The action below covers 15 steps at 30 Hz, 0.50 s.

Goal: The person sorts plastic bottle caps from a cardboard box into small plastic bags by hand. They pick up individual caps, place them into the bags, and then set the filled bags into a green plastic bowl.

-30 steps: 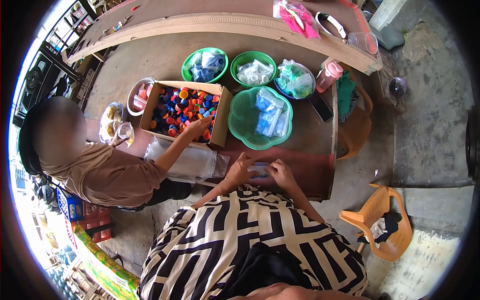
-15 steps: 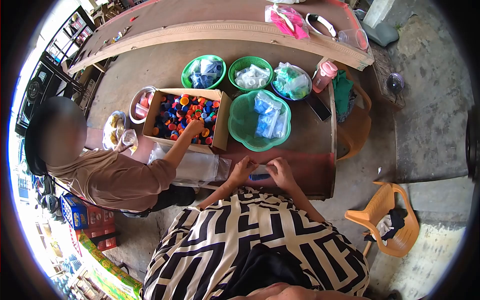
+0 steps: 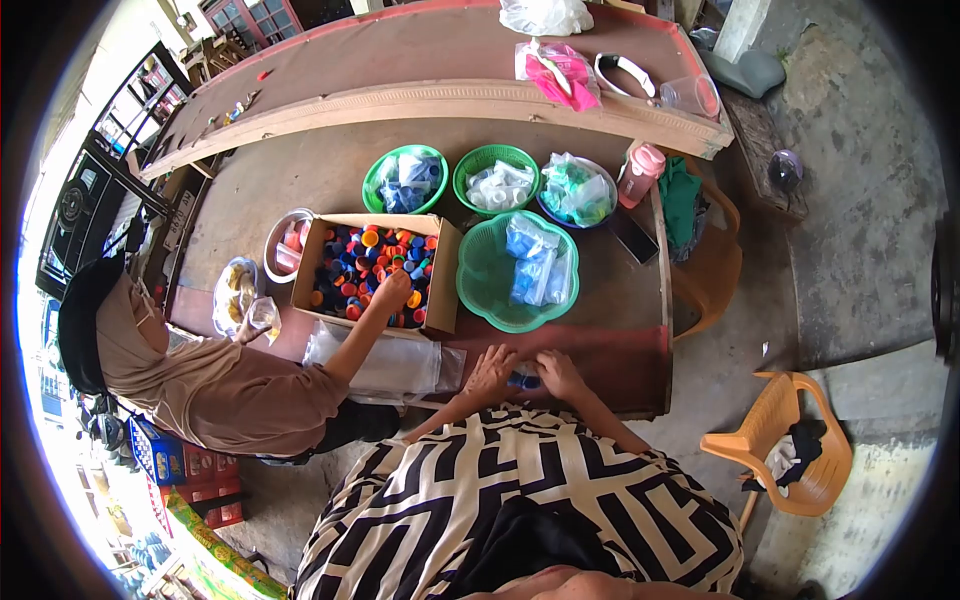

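A small clear plastic bag (image 3: pixel 524 377) with blue contents lies on the near table edge between my hands. My left hand (image 3: pixel 490 371) rests at its left side, palm down, with the fingers stretched out. On the other side my right hand (image 3: pixel 560 374) has its fingers bent against the bag, which they partly hide. Just beyond is a green scalloped basket (image 3: pixel 480 290) holding several filled clear bags. A stack of flat clear plastic bags (image 3: pixel 385 362) lies left of my left hand.
A co-worker (image 3: pixel 250 395) at left reaches into a cardboard box (image 3: pixel 447 285) of coloured caps. Green baskets (image 3: pixel 368 185) of bagged pieces stand behind. A pink bottle (image 3: pixel 640 178) and a phone (image 3: pixel 634 238) lie at right. An orange chair (image 3: pixel 825 470) stands on the floor.
My hands have lowered from holding the bag's top edge to its sides on the table, and my left fingers have straightened. The view has tilted up slightly.
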Each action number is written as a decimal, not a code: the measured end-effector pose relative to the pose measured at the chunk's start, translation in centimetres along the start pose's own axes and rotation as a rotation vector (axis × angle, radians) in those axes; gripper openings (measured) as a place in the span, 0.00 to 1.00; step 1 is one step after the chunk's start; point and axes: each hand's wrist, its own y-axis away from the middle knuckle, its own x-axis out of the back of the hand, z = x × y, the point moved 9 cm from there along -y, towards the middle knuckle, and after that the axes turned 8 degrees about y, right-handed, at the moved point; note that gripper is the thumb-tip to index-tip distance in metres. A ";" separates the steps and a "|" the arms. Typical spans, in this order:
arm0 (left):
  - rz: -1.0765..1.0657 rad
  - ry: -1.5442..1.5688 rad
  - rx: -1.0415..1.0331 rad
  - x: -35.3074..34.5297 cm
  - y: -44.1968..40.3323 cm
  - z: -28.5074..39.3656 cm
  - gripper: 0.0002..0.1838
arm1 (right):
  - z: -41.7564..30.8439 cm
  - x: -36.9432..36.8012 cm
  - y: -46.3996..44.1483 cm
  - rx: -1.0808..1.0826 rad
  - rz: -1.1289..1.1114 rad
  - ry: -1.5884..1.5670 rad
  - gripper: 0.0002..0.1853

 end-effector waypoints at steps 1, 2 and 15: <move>0.015 -0.013 0.011 -0.3 0.0 -0.6 0.35 | -0.8 0.6 0.1 0.006 0.006 0.005 0.12; 0.025 -0.018 0.006 -0.5 0.0 -1.2 0.35 | -1.6 2.2 0.5 0.000 0.132 -0.039 0.13; -0.024 0.122 -0.027 -1.2 0.5 -2.2 0.36 | -4.1 1.4 1.9 0.246 -0.053 0.116 0.40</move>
